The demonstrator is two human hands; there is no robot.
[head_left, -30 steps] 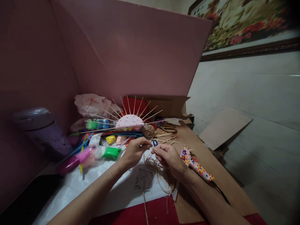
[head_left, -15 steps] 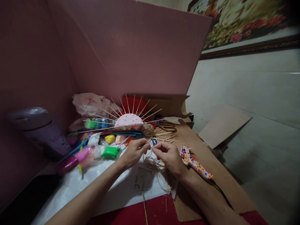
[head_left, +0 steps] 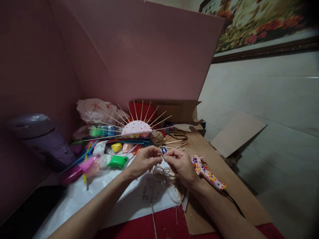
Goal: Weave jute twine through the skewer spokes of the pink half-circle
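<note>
My left hand and my right hand meet fingertip to fingertip above the work surface. Both are closed in a pinch on a thin strand of twine, largely hidden by the fingers. Below them lies a loose tangle of brown twine, and one end runs down toward the front edge. Just behind the hands stands a half-round piece covered in white cloth with pink dots, thin wooden sticks fanning out from its curved edge. A ball of twine rests at its right.
Bagged green clay and other colourful packets lie at left, beside a purple tumbler. Loose sticks and pliers are behind my right hand. A flower-patterned glue gun with a black cord lies on cardboard.
My left hand has shifted slightly right, its fingers now closer to those of my right hand. The other things stay where they were.
</note>
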